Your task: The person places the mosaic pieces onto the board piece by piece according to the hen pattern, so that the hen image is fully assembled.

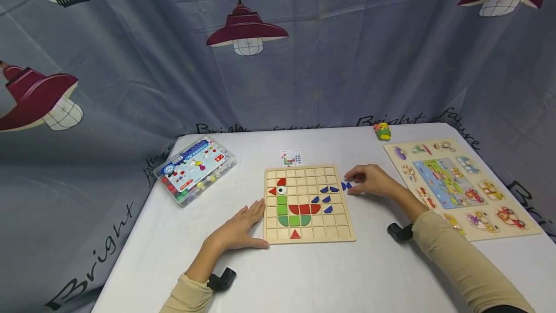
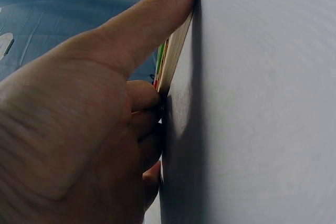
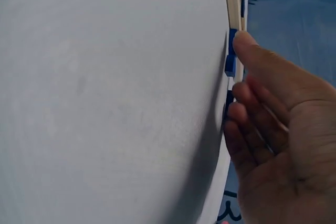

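A square wooden grid board (image 1: pixel 323 232) lies on the table. Red, green and blue flat pieces form a bird-like figure on it, with a round eye piece (image 1: pixel 281 190) and a red triangle (image 1: pixel 295 234) at the bottom. My left hand (image 1: pixel 236 228) rests on the table with fingers spread, its thumb and fingertips touching the board's left side. Beyond the right edge, my right hand (image 1: pixel 373 180) reaches over small blue pieces (image 1: pixel 344 186). Its thumb touches one blue piece (image 3: pixel 232 40), beside another blue block (image 3: pixel 230 66); the fingers are loosely bent near a further one.
A small pattern card (image 1: pixel 290 158) lies behind the board. At the back left is a clear plastic case (image 1: pixel 195 168) of colourful parts. On the right lies a large wooden picture puzzle (image 1: pixel 456 182), with a small toy figure (image 1: pixel 382 131) behind it.
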`<state>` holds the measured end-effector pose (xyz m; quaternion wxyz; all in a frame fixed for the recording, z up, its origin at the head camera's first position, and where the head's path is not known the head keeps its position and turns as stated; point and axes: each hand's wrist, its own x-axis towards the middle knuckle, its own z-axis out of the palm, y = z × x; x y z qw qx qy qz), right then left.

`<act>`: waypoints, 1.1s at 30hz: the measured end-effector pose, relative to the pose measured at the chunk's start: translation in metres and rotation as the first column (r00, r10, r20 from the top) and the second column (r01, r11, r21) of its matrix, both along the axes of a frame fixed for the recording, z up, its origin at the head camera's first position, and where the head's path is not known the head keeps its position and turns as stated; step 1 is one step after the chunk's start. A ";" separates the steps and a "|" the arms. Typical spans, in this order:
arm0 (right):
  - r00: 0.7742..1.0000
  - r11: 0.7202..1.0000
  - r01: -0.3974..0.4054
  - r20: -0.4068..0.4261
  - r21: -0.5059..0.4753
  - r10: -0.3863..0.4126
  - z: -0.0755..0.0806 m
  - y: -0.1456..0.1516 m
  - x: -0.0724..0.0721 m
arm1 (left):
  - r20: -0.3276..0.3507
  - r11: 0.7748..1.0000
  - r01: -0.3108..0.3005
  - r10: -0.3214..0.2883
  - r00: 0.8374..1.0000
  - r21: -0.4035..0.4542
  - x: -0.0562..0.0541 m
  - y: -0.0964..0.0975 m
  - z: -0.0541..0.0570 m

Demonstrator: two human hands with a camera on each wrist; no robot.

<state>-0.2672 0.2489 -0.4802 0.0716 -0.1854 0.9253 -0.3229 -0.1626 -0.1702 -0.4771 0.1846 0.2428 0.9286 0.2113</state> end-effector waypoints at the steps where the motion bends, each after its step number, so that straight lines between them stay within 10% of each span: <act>1: 1.000 1.000 0.015 -0.014 0.000 -0.015 -0.001 0.000 0.000 | -0.003 1.000 0.000 0.000 1.000 0.001 -0.001 0.000 0.000; 33: 0.995 0.996 0.090 -0.036 -0.009 -0.091 -0.010 0.004 0.018 | 0.002 1.000 -0.007 0.007 1.000 0.017 0.002 0.000 0.001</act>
